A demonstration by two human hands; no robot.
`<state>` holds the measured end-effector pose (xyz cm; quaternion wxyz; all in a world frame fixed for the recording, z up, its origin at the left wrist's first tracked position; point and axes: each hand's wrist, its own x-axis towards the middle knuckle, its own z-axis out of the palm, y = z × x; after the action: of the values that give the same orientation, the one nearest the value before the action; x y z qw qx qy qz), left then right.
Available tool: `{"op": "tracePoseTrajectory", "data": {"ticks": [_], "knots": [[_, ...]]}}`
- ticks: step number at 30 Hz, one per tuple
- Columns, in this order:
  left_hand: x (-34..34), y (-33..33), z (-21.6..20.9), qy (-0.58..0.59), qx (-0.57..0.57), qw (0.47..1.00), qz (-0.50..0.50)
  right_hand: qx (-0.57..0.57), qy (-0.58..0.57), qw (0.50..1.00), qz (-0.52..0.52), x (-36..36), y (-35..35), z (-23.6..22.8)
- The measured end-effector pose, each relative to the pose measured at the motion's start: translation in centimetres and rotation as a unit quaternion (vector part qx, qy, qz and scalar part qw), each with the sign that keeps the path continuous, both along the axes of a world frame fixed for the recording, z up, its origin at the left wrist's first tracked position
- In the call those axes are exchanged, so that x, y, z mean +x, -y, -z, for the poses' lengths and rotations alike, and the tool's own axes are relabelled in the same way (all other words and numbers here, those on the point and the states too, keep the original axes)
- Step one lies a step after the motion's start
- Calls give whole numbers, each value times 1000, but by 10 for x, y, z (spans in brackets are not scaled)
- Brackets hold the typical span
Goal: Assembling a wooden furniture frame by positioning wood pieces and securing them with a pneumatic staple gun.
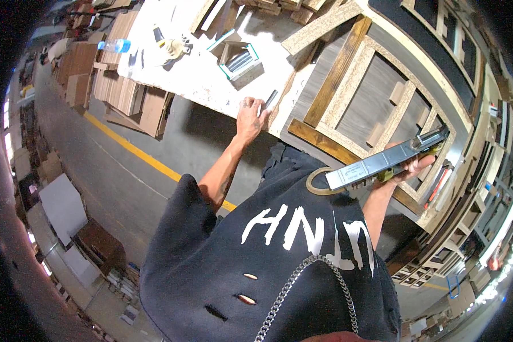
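Observation:
My right hand (411, 166) grips a staple gun (376, 164), its long grey magazine lying uppermost and slanting down toward my shirt. The tool is over the corner of a chipboard frame (353, 85), and its body hides part of my fingers. At the near edge of the white worktable (202, 80), my left hand (249, 121) is closed on one end of a short dark grey staple strip (270, 99). Beyond that hand stands an open carton (251, 69) with more dark strips inside.
A second air tool (171, 50) lies farther back on the table, with a water bottle (115, 45) near its left edge. A brown wooden rail (339, 71) borders the chipboard frame on a grey panel. Stacked boards (119, 97) stand left of the table.

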<state>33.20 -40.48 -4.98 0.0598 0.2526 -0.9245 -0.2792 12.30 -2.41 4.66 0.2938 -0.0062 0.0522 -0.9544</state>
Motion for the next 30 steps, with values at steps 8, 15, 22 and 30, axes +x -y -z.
{"op": "tracePoseTrajectory", "data": {"ticks": [8,15,22,30], "knots": [[-13,17,1,26,116,987,-110,-93,-82,990,-64,-9,-12,17],[-16,37,-1,103,312,930,-167,-168,-46,981,-86,-2,10,-1],[-21,51,3,74,418,891,-160,-29,-77,996,-34,-6,-16,19],[-35,51,-24,200,247,932,-172,-122,-64,989,-58,-3,4,-7]]}}
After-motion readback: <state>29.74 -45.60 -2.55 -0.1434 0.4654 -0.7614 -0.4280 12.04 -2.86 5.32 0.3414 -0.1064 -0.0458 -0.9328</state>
